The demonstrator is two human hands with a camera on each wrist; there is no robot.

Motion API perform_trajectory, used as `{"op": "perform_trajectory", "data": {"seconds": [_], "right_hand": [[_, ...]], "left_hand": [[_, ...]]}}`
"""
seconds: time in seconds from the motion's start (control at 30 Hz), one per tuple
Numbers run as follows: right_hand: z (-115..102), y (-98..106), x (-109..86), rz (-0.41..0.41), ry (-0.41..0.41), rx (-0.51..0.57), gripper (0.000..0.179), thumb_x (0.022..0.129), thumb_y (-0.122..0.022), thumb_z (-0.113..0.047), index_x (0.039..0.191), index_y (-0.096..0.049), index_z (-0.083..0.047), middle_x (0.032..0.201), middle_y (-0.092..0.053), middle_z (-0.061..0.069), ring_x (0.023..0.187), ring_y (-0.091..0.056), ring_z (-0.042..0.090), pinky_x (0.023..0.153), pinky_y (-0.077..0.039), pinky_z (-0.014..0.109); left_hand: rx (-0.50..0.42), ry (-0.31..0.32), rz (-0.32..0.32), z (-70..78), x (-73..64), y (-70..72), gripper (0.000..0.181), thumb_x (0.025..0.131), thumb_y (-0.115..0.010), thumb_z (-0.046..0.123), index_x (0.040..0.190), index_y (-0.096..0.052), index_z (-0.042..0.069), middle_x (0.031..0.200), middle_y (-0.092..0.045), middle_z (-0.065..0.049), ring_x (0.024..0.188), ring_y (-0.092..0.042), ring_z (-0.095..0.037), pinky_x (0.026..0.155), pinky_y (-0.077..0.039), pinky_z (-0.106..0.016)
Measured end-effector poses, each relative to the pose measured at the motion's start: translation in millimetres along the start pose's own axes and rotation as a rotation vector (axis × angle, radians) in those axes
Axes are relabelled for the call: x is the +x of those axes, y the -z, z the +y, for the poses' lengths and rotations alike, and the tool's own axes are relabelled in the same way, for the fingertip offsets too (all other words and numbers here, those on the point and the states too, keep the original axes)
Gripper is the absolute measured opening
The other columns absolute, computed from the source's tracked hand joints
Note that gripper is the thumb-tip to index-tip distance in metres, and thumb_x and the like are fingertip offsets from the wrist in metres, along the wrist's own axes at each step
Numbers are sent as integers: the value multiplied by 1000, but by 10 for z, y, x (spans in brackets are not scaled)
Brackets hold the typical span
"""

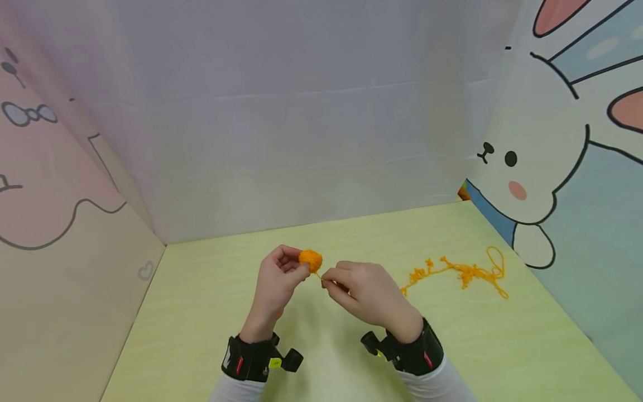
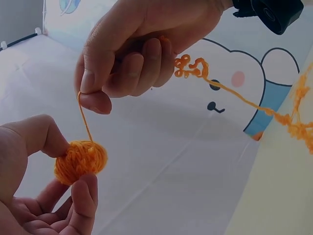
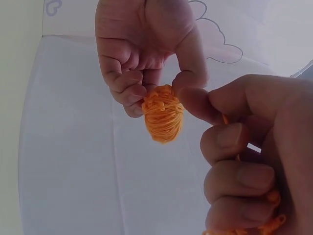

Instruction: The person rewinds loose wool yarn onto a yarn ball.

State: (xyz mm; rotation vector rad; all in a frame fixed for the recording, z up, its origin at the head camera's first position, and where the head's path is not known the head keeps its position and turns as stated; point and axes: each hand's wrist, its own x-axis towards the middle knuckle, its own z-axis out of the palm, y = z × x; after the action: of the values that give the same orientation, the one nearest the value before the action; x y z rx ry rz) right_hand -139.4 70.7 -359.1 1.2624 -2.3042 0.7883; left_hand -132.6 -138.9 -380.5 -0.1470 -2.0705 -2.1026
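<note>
A small ball of orange yarn is pinched between the thumb and fingers of my left hand, above the table. From the ball a short strand runs up to my right hand, which pinches it between thumb and index finger. The other right fingers are curled, with more of the yarn passing through them. In the left wrist view, kinked yarn comes out behind the right hand. The rest of the loose yarn trails over the table to the right, in tangled clumps and loops.
The pale yellow-green table meets a white sheet at the back. Printed cartoon panels stand on both sides, with a rabbit on the right one. A black strap with a small camera sits on each wrist.
</note>
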Motion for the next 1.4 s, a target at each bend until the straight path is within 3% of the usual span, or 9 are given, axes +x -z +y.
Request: {"op": "perform_trajectory", "data": {"seconds": [0.23,0.5,0.73,0.93,1.17,1.4], "right_hand": [[0,21,12,45,-8,-32,8,93,-64,-19,92,-72,-18,70,-52,-12,54,-40,1,45,-38,18],[35,20,11,131,-11,-57,7,92,-67,-19,95,-72,-15,74,-56,-9,57,-45,3,46,-42,19],[70,12,14,172,-26,-57,7,92,-69,-20,97,-72,-15,80,-63,-7,57,-49,6,46,-46,21],[92,6,22,178,-40,-60,7,92,-69,-20,96,-72,-16,80,-63,-7,58,-49,4,46,-46,21],[96,5,16,163,-78,-43,6,91,-71,-21,95,-73,-17,80,-63,-9,58,-48,3,47,-46,21],[97,7,11,117,-140,-15,9,94,-68,-25,97,-73,-19,83,-64,-10,61,-48,3,50,-47,21]], "left_hand": [[91,-21,-64,-10,-20,-3,25,81,-68,-6,104,-60,-2,95,-64,-20,75,-61,-28,67,-57,-21],[210,-14,-165,-9,-57,8,25,79,-72,-1,102,-63,6,92,-66,-13,73,-62,-26,66,-58,-26],[302,-65,-274,33,-83,17,26,77,-74,2,99,-64,11,90,-66,-6,70,-60,-21,64,-57,-28],[307,-78,-333,118,-108,3,28,76,-75,-2,99,-64,10,91,-66,-4,71,-60,-20,65,-55,-26],[307,-86,-380,354,-165,-51,27,76,-70,-10,97,-63,4,91,-66,-7,72,-60,-21,67,-55,-24],[209,-96,-399,207,-124,19,28,78,-72,-9,102,-63,4,96,-67,-10,76,-62,-25,72,-57,-26]]}}
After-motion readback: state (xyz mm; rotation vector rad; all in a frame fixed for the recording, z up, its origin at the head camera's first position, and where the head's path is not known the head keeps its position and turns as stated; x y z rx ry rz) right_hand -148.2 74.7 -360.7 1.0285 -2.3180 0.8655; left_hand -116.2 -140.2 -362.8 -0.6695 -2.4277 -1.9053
